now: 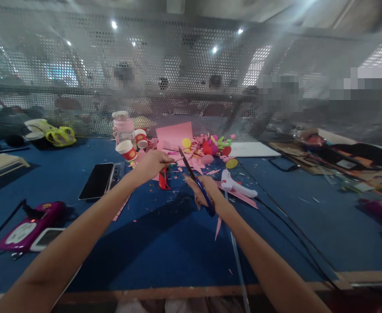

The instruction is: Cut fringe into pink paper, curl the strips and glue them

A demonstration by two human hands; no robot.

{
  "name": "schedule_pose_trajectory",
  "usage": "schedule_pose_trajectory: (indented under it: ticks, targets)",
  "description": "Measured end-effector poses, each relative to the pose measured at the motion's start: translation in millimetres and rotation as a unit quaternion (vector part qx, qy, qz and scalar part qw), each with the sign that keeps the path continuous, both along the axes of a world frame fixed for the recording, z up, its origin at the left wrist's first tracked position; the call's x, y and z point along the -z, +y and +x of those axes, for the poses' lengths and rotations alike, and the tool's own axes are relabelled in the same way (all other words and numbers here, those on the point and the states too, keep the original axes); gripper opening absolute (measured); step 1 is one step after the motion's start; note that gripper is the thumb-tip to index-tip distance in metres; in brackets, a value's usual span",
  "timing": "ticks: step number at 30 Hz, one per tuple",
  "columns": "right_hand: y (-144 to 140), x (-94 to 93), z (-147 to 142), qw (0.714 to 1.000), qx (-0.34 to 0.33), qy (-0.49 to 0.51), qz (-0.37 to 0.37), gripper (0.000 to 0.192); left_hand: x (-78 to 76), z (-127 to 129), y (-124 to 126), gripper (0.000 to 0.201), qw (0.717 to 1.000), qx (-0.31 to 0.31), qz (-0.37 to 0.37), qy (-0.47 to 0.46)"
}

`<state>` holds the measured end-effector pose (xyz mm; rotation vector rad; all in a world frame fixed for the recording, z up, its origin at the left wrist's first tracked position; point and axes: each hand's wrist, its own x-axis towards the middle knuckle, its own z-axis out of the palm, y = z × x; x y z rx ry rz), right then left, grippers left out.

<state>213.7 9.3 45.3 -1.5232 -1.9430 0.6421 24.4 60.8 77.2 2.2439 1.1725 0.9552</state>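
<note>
My right hand is closed round the blue handles of a pair of scissors, whose dark blades point up and away, slightly parted from the pile behind. Over the table's middle, my left hand pinches a thin strip of pink paper near the blade tips. Whether the blades touch the strip I cannot tell. Beneath my left hand lies a small red object, partly hidden. Beyond both hands spreads a heap of pink paper scraps. A white glue gun rests right of the scissors on pink paper.
Two red-and-white paper cups and a pink-topped bottle stand behind my left hand. A phone and a purple device lie left. Cables cross the blue table at right. A perforated screen rises behind.
</note>
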Motion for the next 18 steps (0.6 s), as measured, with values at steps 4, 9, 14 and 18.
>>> schedule_pose_trajectory:
  ticks: [4,9,14,18]
  targets:
    - [-2,-3.3,1,0.998,-0.034,0.019,-0.049,0.044,-0.7,0,1,0.023,0.998,0.027,0.023,0.042]
    - [3,0.4,3,0.998,-0.016,0.034,-0.04,0.044,-2.8,0,-2,0.024,0.998,0.011,0.023,0.052]
    - [17,16.1,6,0.997,0.003,0.08,-0.016,0.046,-3.0,7,-9,0.02,0.998,-0.047,0.018,0.034]
    - [28,28.7,4,0.99,0.032,0.133,0.027,0.03,7.2,15,-9,0.02,0.995,-0.08,-0.054,-0.032]
